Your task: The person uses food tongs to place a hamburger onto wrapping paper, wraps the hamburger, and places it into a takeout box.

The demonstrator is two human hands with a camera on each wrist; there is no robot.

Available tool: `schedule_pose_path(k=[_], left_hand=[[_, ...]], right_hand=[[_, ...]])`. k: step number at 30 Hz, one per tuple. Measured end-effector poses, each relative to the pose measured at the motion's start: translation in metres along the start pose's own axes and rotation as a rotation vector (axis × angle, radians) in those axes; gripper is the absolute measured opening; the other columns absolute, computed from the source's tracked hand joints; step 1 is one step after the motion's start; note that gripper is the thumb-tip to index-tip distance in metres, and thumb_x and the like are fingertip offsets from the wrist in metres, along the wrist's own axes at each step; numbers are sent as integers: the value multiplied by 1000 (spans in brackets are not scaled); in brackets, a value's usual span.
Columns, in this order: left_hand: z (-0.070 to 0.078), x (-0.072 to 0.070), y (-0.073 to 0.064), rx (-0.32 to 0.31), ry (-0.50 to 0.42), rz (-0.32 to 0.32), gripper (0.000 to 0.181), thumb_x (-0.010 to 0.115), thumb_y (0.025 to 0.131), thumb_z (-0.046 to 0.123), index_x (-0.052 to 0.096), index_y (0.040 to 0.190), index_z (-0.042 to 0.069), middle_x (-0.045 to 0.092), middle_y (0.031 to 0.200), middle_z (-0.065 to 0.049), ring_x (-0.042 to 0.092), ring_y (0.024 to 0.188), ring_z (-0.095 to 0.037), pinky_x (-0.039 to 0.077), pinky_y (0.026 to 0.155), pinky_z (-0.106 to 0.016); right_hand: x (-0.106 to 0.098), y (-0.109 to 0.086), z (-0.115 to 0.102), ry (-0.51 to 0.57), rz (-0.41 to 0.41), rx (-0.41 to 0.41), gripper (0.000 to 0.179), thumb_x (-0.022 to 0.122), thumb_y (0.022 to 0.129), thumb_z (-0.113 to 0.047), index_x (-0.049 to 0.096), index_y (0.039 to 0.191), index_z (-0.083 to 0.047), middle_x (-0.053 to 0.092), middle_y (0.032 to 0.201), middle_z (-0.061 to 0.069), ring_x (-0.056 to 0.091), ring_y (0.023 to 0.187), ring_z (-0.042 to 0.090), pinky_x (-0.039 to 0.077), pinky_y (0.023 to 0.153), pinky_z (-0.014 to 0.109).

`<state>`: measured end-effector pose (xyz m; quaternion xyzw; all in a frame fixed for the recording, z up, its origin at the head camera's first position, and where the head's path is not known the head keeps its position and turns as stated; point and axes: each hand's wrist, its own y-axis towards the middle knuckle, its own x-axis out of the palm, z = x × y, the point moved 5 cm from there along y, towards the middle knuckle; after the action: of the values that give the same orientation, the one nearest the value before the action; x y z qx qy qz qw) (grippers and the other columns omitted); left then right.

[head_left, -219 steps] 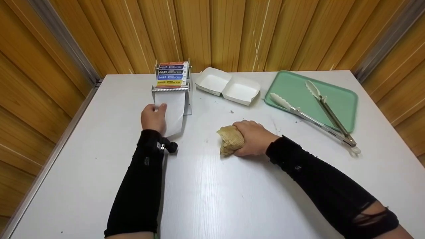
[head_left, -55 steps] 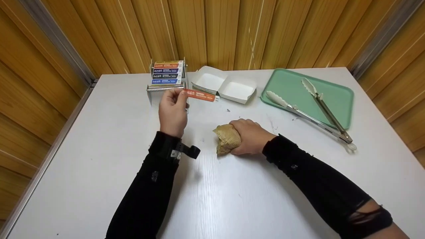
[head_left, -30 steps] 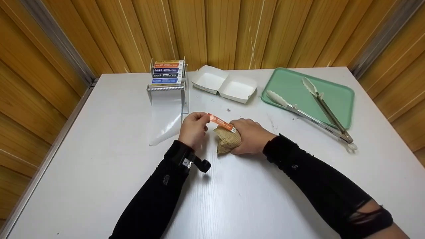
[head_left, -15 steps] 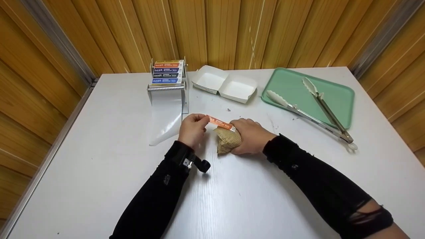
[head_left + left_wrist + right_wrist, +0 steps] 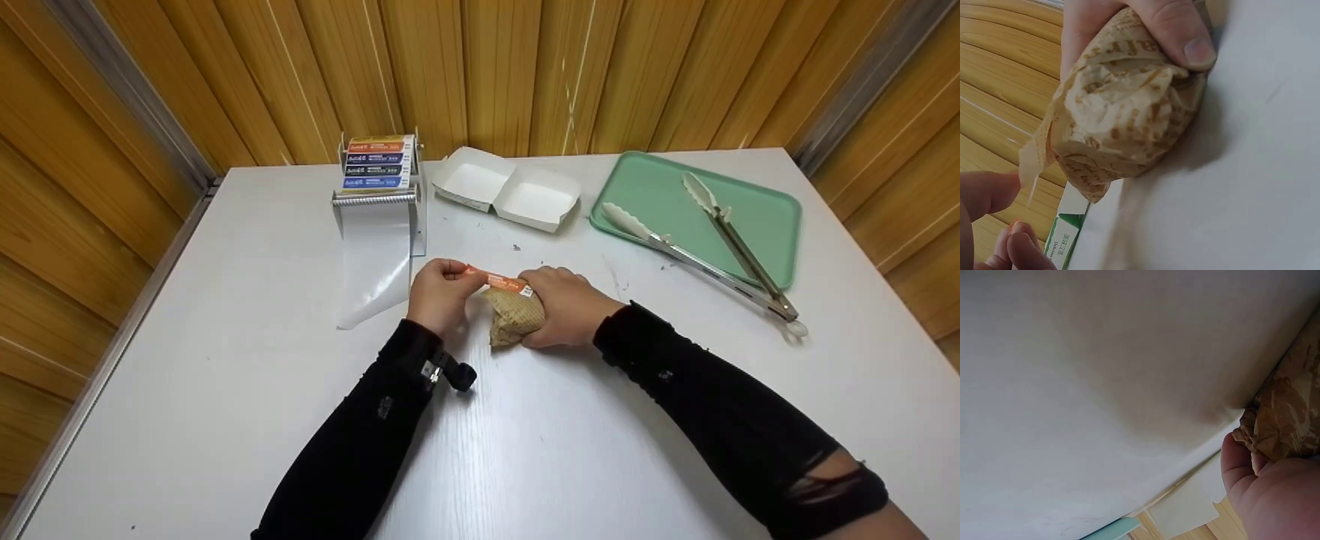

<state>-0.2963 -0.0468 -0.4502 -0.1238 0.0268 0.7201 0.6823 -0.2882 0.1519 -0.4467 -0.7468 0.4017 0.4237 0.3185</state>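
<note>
A bundle [image 5: 517, 315] wrapped in brown printed paper sits on the white table. My right hand [image 5: 566, 304] grips it from the right, thumb at the near side and fingers over the far side. An orange label [image 5: 508, 283] stretches across the bundle's upper edge, its white-marked end beside my right fingers. At the label's other end, my left hand [image 5: 444, 294] pinches it, with the thumb laid over the strip. The left wrist view shows the label's pale underside [image 5: 1036, 160] meeting the wrapper. In the right wrist view, the crumpled paper [image 5: 1280, 422] lies against my right fingers.
Back left stands a label dispenser [image 5: 375, 199] with coloured labels, its backing strip [image 5: 375, 262] hanging onto the table. An unfolded white box [image 5: 536, 199] lies behind the bundle. Metal tongs [image 5: 720, 270] with pale tips rest across a green tray [image 5: 765, 210] at right.
My left hand has left the dispenser's strip, taken an orange label and brought it right, onto the bundle. The label now lies lower against the wrapper. My right hand has kept its grip.
</note>
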Motion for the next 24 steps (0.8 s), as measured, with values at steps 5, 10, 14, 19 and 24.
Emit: schedule_pose_path(k=[5, 10, 14, 19, 24], left_hand=[[-1, 4, -1, -12, 14, -9, 39, 85, 86, 21, 63, 112, 1, 66, 98, -5, 61, 75, -14, 49, 58, -22], [-1, 6, -2, -6, 75, -18, 41, 87, 86, 25, 61, 109, 3, 68, 100, -6, 60, 69, -14, 48, 55, -24], [-1, 7, -2, 14, 137, -10, 44, 88, 85, 28, 62, 109, 2, 69, 102, -8, 62, 85, -17, 50, 70, -26], [-2, 8, -1, 6, 192, -2, 49, 89, 83, 34, 62, 110, 3, 67, 102, -7, 62, 90, -21, 50, 76, -29], [-3, 7, -1, 0, 222, -6, 53, 88, 83, 37, 61, 113, 2, 66, 104, -9, 60, 91, -21, 49, 75, -30]], right_hand=[[0, -1, 0, 12, -4, 3, 78, 93, 71, -37, 55, 136, -16, 63, 128, 4, 55, 121, 28, 42, 109, 49], [-1, -2, -1, 12, -8, 10, 79, 93, 71, -37, 55, 137, -16, 62, 126, 4, 55, 120, 29, 43, 108, 49], [-1, -2, -1, 3, -11, 10, 82, 92, 72, -38, 54, 140, -15, 61, 128, 5, 54, 121, 29, 42, 109, 49], [0, -2, -1, 8, -14, 10, 84, 92, 72, -38, 53, 142, -14, 61, 130, 5, 53, 123, 29, 42, 110, 49], [0, -2, -1, 13, -12, 13, 84, 92, 72, -39, 53, 142, -15, 61, 131, 4, 54, 124, 29, 42, 111, 49]])
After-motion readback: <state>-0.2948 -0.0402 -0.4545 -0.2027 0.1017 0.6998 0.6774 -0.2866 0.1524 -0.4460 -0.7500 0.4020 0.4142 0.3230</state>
